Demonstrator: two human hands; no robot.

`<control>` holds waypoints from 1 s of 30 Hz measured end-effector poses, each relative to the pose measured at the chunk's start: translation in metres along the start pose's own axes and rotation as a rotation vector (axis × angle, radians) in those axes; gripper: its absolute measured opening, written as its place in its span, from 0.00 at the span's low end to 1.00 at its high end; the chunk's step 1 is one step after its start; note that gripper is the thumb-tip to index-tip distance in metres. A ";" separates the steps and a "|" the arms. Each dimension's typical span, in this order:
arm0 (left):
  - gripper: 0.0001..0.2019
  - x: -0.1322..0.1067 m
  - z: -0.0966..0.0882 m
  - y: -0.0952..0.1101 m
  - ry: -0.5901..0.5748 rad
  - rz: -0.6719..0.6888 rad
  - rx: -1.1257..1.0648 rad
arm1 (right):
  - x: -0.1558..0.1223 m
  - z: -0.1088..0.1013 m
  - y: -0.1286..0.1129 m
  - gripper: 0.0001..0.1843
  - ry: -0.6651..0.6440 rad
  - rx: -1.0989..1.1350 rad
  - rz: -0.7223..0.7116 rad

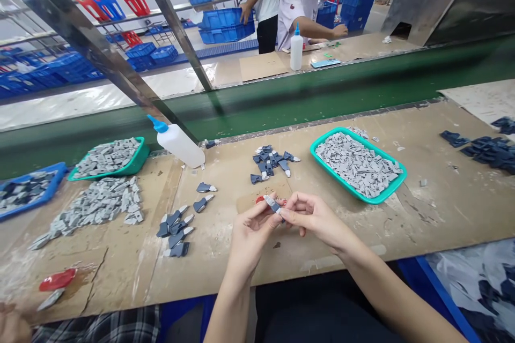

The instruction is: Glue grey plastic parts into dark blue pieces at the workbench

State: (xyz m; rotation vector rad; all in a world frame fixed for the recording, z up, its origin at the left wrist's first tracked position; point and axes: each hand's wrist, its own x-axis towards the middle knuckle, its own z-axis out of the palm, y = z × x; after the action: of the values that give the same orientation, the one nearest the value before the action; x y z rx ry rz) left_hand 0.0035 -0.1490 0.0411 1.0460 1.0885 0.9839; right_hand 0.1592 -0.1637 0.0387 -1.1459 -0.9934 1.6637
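So the brown tabletop (322, 249) is taking up most of the work spot, and a green tray (392, 186) heaped with little grey pieces is sitting on it toward the right. A white bottle (181, 146) with a blue tip is standing off to the left. The left hand (251, 228) and right hand (311, 214) are meeting in the middle, with a loose cluster of navy parts (270, 163) lying just beyond them. Fingers on both sides are pinching one small grey-and-navy part (272, 204), holding it above the tabletop. My read: they're doing close two-handed work on that one piece, and the next move is probably calling for a steady left pinch and light right fingertips.
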 end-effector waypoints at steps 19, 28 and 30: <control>0.21 0.013 -0.048 -0.007 0.298 0.110 -0.328 | 0.007 -0.158 -0.014 0.14 0.819 -0.832 -0.186; 0.17 0.014 -0.110 -0.013 0.582 0.220 0.017 | 0.060 -0.171 -0.019 0.10 0.717 -1.253 0.046; 0.18 0.017 -0.125 -0.019 0.634 0.267 0.443 | 0.063 -0.171 -0.021 0.09 0.697 -1.290 0.046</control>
State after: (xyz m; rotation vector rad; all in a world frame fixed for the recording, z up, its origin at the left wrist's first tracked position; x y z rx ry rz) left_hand -0.1133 -0.1166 0.0019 1.2959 1.7759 1.3778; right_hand 0.3138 -0.0747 -0.0031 -2.3259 -1.5464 0.3539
